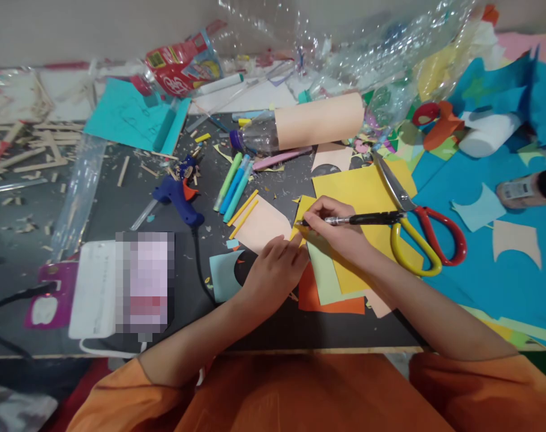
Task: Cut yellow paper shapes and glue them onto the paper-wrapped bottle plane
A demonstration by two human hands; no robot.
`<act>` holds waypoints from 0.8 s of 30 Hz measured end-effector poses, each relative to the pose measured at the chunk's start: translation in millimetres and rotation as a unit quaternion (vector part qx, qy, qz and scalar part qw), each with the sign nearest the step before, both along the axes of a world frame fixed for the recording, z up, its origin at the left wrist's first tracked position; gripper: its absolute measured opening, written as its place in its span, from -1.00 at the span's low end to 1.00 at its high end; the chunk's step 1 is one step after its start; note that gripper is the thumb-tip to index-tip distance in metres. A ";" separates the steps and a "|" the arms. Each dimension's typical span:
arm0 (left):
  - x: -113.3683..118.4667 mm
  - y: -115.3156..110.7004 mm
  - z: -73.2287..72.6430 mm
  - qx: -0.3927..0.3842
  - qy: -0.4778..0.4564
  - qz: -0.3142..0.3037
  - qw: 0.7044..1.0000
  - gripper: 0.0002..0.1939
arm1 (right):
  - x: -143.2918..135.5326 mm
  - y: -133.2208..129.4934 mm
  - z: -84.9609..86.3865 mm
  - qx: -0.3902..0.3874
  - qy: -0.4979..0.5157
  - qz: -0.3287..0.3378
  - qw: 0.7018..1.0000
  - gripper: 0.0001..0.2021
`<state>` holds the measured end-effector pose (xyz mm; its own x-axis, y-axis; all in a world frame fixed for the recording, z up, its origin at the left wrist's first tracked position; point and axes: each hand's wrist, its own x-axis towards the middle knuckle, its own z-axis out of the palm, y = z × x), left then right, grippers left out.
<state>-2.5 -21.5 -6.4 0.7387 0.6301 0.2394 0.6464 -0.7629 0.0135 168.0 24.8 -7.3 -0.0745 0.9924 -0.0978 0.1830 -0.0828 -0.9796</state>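
My right hand (340,231) is closed around a black-and-clear pen (374,218), whose tip meets a small piece of yellow paper (305,207). My left hand (273,273) lies flat with its fingers stretched out, their tips pressing on that paper close to the pen tip. Beside the left fingers is a peach paper piece (264,225) with two thin yellow strips (243,211) at its edge. Under the right wrist spread a larger yellow sheet (345,183), a pale green sheet (323,270) and an orange sheet (309,288). Scissors (428,237) with red and yellow handles rest on the yellow sheet.
A blue glue gun (178,195) and several markers (232,187) lie to the left. Behind stands a paper-wrapped bottle (320,122) on its side. A phone (149,282) and a white power bank (92,291) sit front left. Blue sheets (480,264) cover the right.
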 end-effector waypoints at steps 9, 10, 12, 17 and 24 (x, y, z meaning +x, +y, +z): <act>2.9 -3.4 5.3 -0.023 0.018 0.014 0.999 -0.79 | 0.0 -3.8 -4.1 0.014 -0.043 0.070 0.997 -0.69; 2.9 -3.5 5.7 -0.023 0.018 0.015 0.999 -0.79 | -0.1 -4.0 -4.1 0.013 -0.045 0.072 0.996 -0.69; 2.8 -3.6 6.0 -0.025 0.020 0.014 0.999 -0.80 | -0.3 -4.2 -4.3 0.013 -0.050 0.074 0.996 -0.69; 2.5 -3.6 5.0 -0.026 0.013 0.014 0.999 -0.83 | 0.3 -5.3 -4.7 0.022 -0.061 0.071 0.995 -0.70; 3.2 -4.1 5.3 -0.025 0.006 0.016 1.000 -0.83 | 0.1 -6.1 -1.9 0.040 -0.059 0.043 0.997 -0.70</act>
<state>0.8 -25.6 -1.1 0.7202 0.6650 0.1977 0.6713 -0.7399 0.0436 168.1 18.7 -9.2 -0.1526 0.9878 -0.0324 0.3008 0.0152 -0.9536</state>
